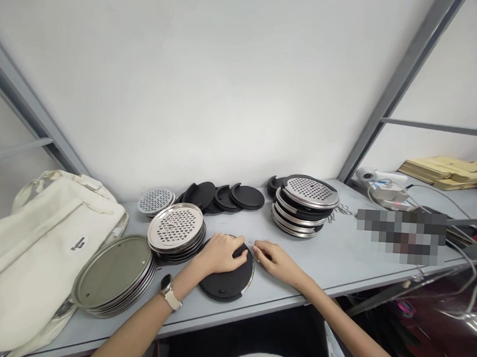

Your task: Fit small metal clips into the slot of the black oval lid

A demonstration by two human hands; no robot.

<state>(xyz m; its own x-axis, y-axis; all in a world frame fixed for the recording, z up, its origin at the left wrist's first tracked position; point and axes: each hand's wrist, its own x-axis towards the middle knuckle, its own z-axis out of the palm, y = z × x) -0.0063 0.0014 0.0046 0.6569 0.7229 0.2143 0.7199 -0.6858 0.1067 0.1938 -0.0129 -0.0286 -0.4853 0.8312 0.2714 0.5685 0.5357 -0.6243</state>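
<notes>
Steadying the black disc [224, 283] with my left hand [220, 254], laid on its upper part. Left thumb and index finger are apart, with dark surface showing between them; they aren't wrapped around anything. Right hand [273, 260] is at the disc's right edge, fingers curled in together, tips beside a small shiny bit of metal [249, 244]. That bit is tiny and half covered, so I can't tell whether my fingertips are clamped on it or only next to it.

Disc lies flat on the grey table [339, 254], near the front edge, between the grater stack [176, 227] on the left and the tall mixed stack [309, 192] farther back on the right. Silver rim [251, 273] shows along its right side.

To do this well, I'd say: press down with the left palm so the disc can't spin, keep the left thumb out of the right hand's way, and work the right fingertips low and close to the edge. Small force is likely enough; a hard push probably slides the disc across the smooth top.
</notes>
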